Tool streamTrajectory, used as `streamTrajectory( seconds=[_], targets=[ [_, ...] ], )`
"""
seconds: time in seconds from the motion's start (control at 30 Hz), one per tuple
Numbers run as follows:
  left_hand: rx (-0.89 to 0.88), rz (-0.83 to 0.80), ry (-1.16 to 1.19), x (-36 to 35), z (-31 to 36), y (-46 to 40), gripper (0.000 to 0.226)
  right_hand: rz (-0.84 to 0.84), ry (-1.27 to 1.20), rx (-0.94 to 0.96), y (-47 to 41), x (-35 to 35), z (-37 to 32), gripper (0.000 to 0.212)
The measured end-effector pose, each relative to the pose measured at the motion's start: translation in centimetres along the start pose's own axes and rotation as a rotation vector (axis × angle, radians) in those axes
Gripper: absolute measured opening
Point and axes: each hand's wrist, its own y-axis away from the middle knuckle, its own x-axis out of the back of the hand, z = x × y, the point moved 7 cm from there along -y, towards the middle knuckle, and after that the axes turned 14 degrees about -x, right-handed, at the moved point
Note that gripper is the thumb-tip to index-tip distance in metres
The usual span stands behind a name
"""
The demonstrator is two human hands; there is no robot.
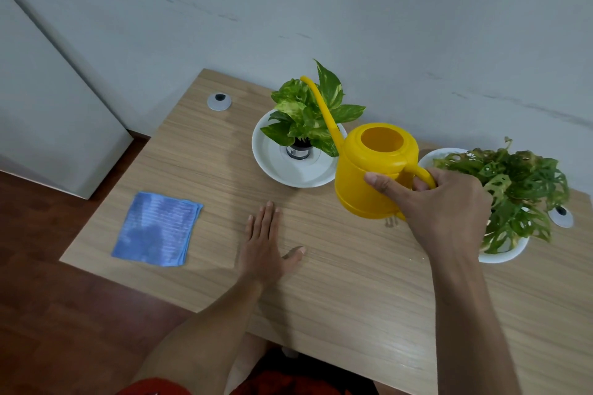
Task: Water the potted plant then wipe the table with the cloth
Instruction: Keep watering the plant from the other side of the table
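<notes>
Probably a home: wooden desk (337, 282) (grommet holes), houseplants (308, 115).

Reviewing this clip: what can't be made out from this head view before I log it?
- Water level inside the yellow watering can: the opening shows only yellow wall.
- Whether water leaves the spout tip: too small to tell.
- Soil in the small pot: leaves cover it.
- The right plant's pot: hidden by foliage and the right hand.
- The table's near right corner: cut off by the frame.
</notes>
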Motion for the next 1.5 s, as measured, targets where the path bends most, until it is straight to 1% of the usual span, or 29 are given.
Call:
streamTrajectory(
  seconds=[0.33,0.57,0.73,0.93,1.1,1.3,1.5],
  targets=[
    [-0.015,0.019,0.02,0.4,0.2,0.0,0.11,-0.006,-0.001,-0.014,0.7,0.1,0.7,0.06],
    [-0.006,-0.006,0.006,0.3,0.2,0.0,0.109,-0.019,0.002,-0.024,1.1,0.2,1.3,0.059],
    [-0.013,0.02,0.015,0.5,0.4,0.0,0.109,0.0,0.005,-0.014,1.3,0.4,1.8,0.069],
    [-0.013,-0.009,-0.022,0.3,0.2,-0.1,0.109,-0.008,0.018,0.004,1.6,0.5,2.3,0.069],
    [-0.014,-0.012,-0.026,0.1,0.1,-0.1,0.109,-0.023,-0.008,0.015,2.0,0.9,2.1,0.059],
    [-0.016,-0.013,-0.014,0.3,0.2,0.0,0.109,-0.015,-0.007,0.025,2.4,1.2,2.0,0.061],
    [-0.017,-0.015,-0.015,0.5,0.3,0.0,0.108,-0.025,-0.015,0.021,2.7,1.3,2.0,0.059]
  ],
)
